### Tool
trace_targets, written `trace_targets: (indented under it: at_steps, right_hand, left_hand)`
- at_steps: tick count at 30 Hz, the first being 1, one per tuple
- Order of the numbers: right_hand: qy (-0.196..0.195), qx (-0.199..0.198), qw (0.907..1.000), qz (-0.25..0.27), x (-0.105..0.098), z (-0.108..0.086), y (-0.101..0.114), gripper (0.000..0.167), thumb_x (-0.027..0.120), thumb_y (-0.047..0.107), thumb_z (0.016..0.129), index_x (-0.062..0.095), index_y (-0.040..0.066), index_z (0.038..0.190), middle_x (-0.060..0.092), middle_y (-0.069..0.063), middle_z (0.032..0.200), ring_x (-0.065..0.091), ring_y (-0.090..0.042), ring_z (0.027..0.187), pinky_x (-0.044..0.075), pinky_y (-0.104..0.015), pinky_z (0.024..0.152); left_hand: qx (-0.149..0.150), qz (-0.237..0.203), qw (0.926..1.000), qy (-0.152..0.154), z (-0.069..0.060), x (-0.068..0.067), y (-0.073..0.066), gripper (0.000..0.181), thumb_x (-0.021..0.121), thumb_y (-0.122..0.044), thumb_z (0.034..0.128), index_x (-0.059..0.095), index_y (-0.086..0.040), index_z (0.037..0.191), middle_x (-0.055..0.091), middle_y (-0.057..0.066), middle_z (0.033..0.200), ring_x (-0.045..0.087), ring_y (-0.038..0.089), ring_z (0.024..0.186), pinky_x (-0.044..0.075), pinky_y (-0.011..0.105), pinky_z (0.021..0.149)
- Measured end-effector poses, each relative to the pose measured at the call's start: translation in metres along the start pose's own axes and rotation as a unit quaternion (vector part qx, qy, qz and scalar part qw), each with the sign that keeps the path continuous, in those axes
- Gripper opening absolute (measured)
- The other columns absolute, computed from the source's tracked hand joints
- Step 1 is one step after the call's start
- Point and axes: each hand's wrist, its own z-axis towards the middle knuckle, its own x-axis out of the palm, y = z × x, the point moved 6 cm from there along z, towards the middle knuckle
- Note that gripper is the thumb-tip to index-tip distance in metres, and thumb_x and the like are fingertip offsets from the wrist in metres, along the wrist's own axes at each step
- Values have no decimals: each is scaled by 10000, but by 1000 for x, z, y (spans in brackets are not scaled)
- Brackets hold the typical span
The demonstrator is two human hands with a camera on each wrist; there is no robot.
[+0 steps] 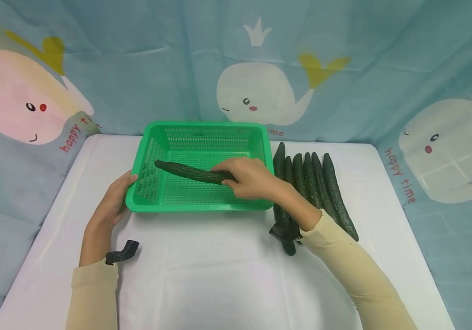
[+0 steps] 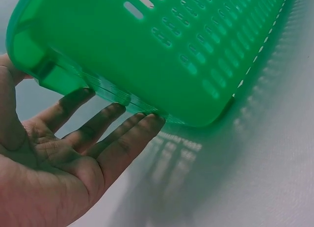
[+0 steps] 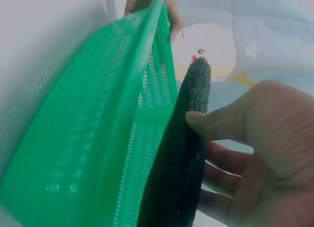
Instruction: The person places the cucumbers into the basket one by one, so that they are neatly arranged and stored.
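A dark green cucumber (image 1: 186,172) is held by one end in my right hand (image 1: 249,178), over the inside of a green plastic basket (image 1: 203,207). The right wrist view shows the thumb on one side of the cucumber (image 3: 174,173) and the fingers on the other. My left hand (image 1: 114,199) grips the basket's left side, its thumb on the rim. In the left wrist view the fingers of that hand (image 2: 64,163) lie against the outer wall of the basket (image 2: 122,55). No other cucumber shows inside the basket.
Several cucumbers (image 1: 335,197) lie side by side to the right of the basket, partly hidden under my right forearm. A white cloth (image 1: 203,275) covers the table. Behind it hangs a blue curtain (image 1: 170,68) with whale prints.
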Motion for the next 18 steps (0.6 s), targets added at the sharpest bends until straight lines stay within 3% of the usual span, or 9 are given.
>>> trace_targets:
  at_steps: [3, 8, 11, 14, 16, 18]
  right_hand:
    - [178, -9, 9998, -4, 6, 5, 3, 406, 653, 161, 1054, 650, 198, 1458, 690, 0, 1446, 697, -193, 1174, 555, -357, 778]
    - [426, 0, 9991, 52, 15, 9, 7, 407, 638, 138, 1058, 642, 173, 1464, 673, -24, 1471, 652, -226, 1336, 604, -414, 901]
    - [454, -19, 9989, 99, 19, 9, 7, 404, 643, 125, 1055, 645, 163, 1457, 675, -30, 1467, 652, -237, 1339, 610, -432, 934]
    - [451, -87, 9987, 203, 23, 10, 7, 392, 638, 116, 1055, 654, 152, 1445, 687, -31, 1449, 665, -238, 1320, 609, -439, 968]
    - [472, -99, 9984, 311, 26, 11, 6, 394, 635, 117, 1058, 647, 141, 1451, 690, -41, 1445, 671, -242, 1313, 605, -447, 1000]
    - [497, -64, 9979, 411, 28, 11, 5, 408, 636, 139, 1062, 629, 137, 1470, 678, -50, 1462, 665, -252, 1323, 592, -455, 1041]
  left_hand:
    - [26, -13, 10000, 22, -1, 0, 1, 783, 428, -444, 1138, 110, 18, 1683, 585, 60, 1446, 717, -38, 1071, 621, 157, 878]
    - [75, 50, 9998, 192, -1, 3, 0, 778, 405, -439, 1142, 98, 32, 1680, 558, -64, 1356, 684, -37, 1107, 604, 139, 897]
    - [84, 69, 9997, 207, -1, 4, 0, 771, 393, -445, 1143, 102, 23, 1683, 521, 118, 1484, 667, -41, 1124, 594, 128, 909]
    - [103, 99, 9998, 131, -1, 3, 0, 766, 386, -444, 1144, 103, 20, 1683, 357, 310, 1637, 658, -65, 1126, 586, 111, 910]
    - [124, 96, 9998, 96, 0, 3, 0, 762, 385, -440, 1145, 104, 20, 1683, 274, 365, 1666, 662, -71, 1122, 587, 110, 908]
    - [129, 107, 9998, 50, -1, 3, 0, 761, 393, -439, 1144, 113, 17, 1683, 294, 358, 1660, 672, -68, 1114, 593, 117, 904]
